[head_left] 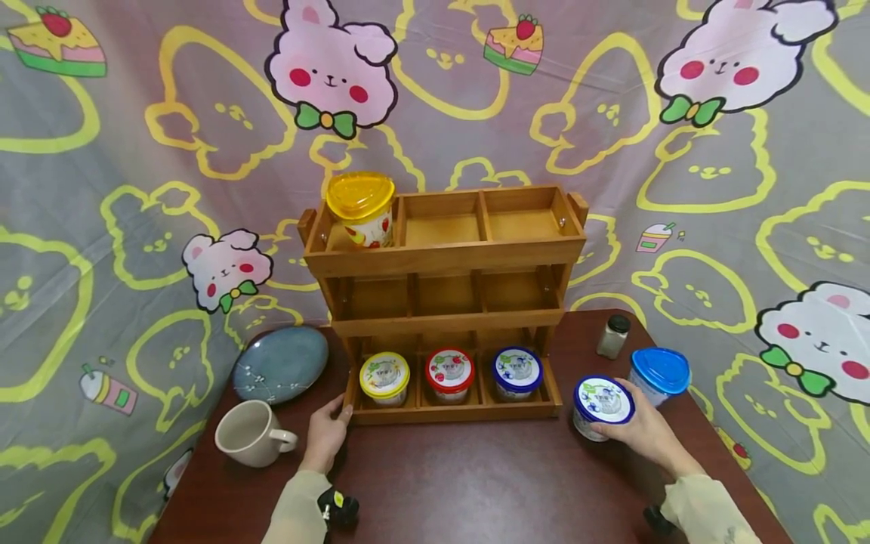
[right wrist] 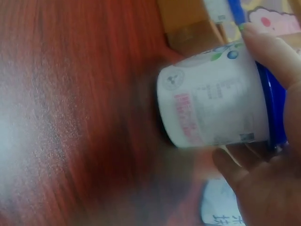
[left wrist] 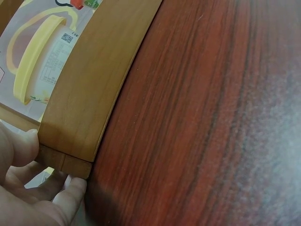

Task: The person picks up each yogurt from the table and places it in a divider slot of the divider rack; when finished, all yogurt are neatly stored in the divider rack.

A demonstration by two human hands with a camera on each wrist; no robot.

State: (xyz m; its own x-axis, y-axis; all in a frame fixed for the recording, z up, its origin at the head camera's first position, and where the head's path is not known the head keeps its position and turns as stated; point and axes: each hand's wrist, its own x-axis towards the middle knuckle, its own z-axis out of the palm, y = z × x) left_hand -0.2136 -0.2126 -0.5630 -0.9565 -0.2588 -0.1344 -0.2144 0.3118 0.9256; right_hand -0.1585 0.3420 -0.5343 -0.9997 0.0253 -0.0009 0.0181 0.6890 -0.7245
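My right hand (head_left: 649, 432) grips a blue-rimmed tub (head_left: 603, 404) right of the wooden shelf; in the right wrist view the fingers and thumb hold the white tub (right wrist: 214, 96) near its blue lid. My left hand (head_left: 326, 434) is at the shelf's lower left corner, and in the left wrist view its thumb and fingers (left wrist: 70, 195) pinch the end of the wooden front board (left wrist: 101, 80). The shelf's bottom row (head_left: 455, 414) holds a yellow-rimmed tub (head_left: 384, 378), a red-rimmed tub (head_left: 449, 374) and another blue-rimmed tub (head_left: 517, 372), one per compartment.
A yellow-lidded cup (head_left: 363, 208) stands in the shelf's top left compartment. At the left are a blue plate (head_left: 282, 365) and a beige mug (head_left: 250, 434). A black-capped jar (head_left: 614, 338) and a blue-lidded cup (head_left: 659, 372) stand at the right.
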